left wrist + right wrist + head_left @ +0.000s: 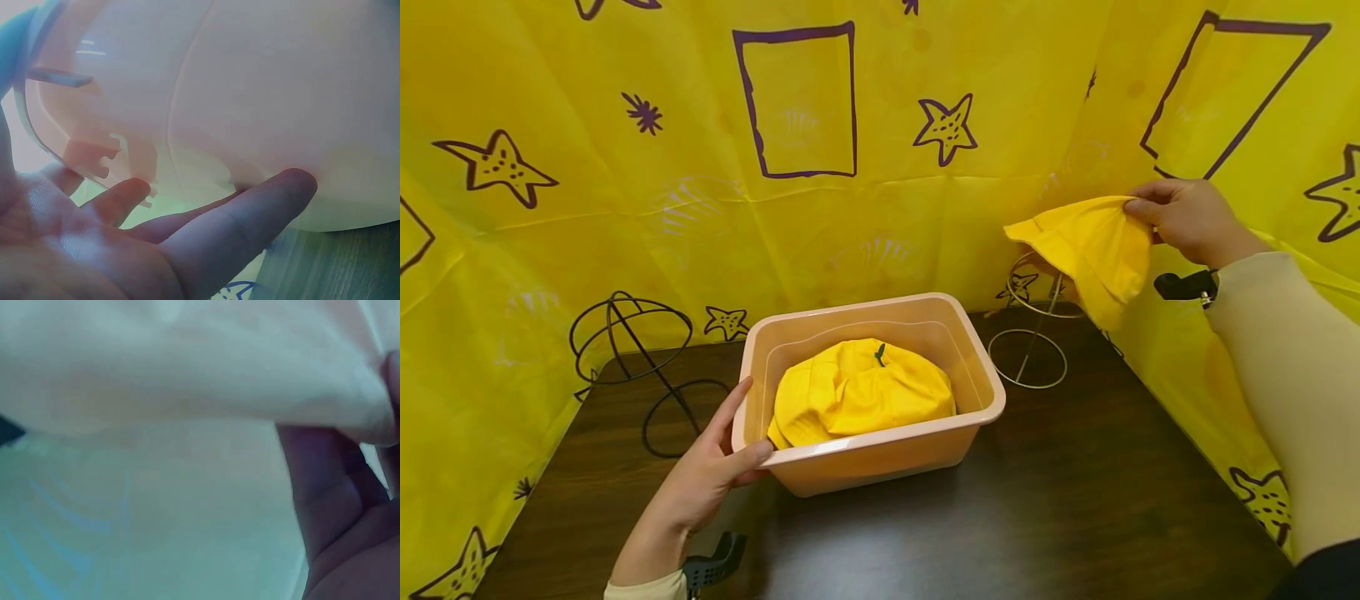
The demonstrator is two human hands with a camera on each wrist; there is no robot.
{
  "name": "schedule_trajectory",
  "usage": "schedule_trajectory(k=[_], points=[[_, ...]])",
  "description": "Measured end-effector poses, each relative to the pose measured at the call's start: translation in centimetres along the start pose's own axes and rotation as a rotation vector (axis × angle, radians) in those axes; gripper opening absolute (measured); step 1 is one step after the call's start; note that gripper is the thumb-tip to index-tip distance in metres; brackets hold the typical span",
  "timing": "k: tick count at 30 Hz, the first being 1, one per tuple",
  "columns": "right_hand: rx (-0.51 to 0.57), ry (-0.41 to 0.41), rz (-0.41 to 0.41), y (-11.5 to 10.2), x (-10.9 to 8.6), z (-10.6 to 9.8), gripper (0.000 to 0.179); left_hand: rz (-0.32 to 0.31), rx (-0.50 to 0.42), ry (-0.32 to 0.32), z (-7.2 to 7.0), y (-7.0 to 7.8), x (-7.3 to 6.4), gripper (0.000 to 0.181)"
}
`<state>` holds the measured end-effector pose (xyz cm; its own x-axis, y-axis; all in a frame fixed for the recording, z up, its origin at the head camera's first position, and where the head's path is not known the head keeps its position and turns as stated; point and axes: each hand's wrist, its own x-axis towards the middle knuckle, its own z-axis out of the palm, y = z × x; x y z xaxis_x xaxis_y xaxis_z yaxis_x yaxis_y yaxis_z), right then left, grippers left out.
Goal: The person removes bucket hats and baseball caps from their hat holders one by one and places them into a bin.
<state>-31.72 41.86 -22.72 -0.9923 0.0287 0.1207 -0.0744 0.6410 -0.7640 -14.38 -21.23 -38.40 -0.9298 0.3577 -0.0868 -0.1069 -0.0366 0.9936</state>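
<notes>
In the head view, my right hand (1198, 223) pinches the edge of a yellow cloth hat (1101, 250) between thumb and fingers. The hat hangs over the top of a pale metal wire stand (1033, 387), hiding part of it. My left hand (700, 475) grips the left end of a pink plastic bin (880, 465), thumb at the near rim. Its fingers (237, 231) lie along the outer wall in the left wrist view. Inside the bin sits crumpled yellow cloth (857, 392) with a small green sprout (880, 355) on top. Pale-looking fabric (187, 369) fills the upper right wrist view.
A black wire stand (655, 364) with a domed top stands bare at the left, behind my left hand. The dark wooden table (1037, 508) carries everything. Yellow drapes (880, 217) with purple drawings close off the back and sides.
</notes>
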Motion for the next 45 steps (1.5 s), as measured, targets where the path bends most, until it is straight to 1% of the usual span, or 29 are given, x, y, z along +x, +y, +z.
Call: schedule_trajectory(k=[3,5,10,13,16,21,25,29,34,37,39,42,44,45], points=[[-0.130,-0.009,-0.012,-0.1,-0.3,-0.2,0.053,-0.002,-0.001,0.004,0.0,0.0,0.0,0.090],[-0.204,-0.018,-0.024,-0.3,-0.6,-0.5,0.057,-0.004,-0.004,0.008,0.0,-0.1,0.0,0.090],[-0.293,0.013,-0.033,-1.1,-2.0,-1.2,0.057,-0.012,-0.007,0.004,0.1,-0.1,0.1,0.090],[-0.350,0.040,-0.062,-1.9,-2.8,-1.1,0.055,-0.012,-0.006,0.004,0.1,-0.1,0.0,0.090],[-0.408,0.061,-0.136,-3.0,-3.5,-0.2,0.049,-0.005,-0.004,0.007,0.0,-0.1,0.0,0.090],[-0.523,0.121,-0.316,-5.1,-4.7,2.3,0.034,0.010,0.000,0.004,-0.1,-0.1,-0.1,0.090],[-0.582,0.126,-0.462,-6.1,-5.9,4.5,0.021,0.010,-0.003,0.007,0.0,-0.1,-0.1,0.090],[-0.603,0.134,-0.585,-6.9,-7.2,6.0,0.013,0.007,-0.008,0.011,0.1,-0.2,-0.1,0.090],[-0.590,0.183,-0.684,-7.8,-8.8,6.9,0.013,0.004,-0.021,0.015,0.1,-0.3,0.0,0.090],[-0.579,0.242,-0.691,-8.6,-9.5,6.7,0.012,0.002,-0.021,0.016,0.1,-0.4,0.0,0.090],[-0.574,0.286,-0.662,-9.3,-9.9,6.1,0.012,0.002,-0.020,0.017,0.1,-0.3,0.0,0.091],[-0.548,0.319,-0.561,-10.5,-10.1,4.9,0.016,0.000,-0.013,0.019,0.1,-0.3,-0.1,0.091],[-0.493,0.327,-0.468,-11.4,-10.0,4.0,0.021,-0.003,-0.007,0.020,0.2,-0.2,-0.1,0.091],[-0.446,0.323,-0.416,-11.9,-10.0,3.5,0.024,-0.004,-0.005,0.020,0.2,-0.2,-0.1,0.091]])
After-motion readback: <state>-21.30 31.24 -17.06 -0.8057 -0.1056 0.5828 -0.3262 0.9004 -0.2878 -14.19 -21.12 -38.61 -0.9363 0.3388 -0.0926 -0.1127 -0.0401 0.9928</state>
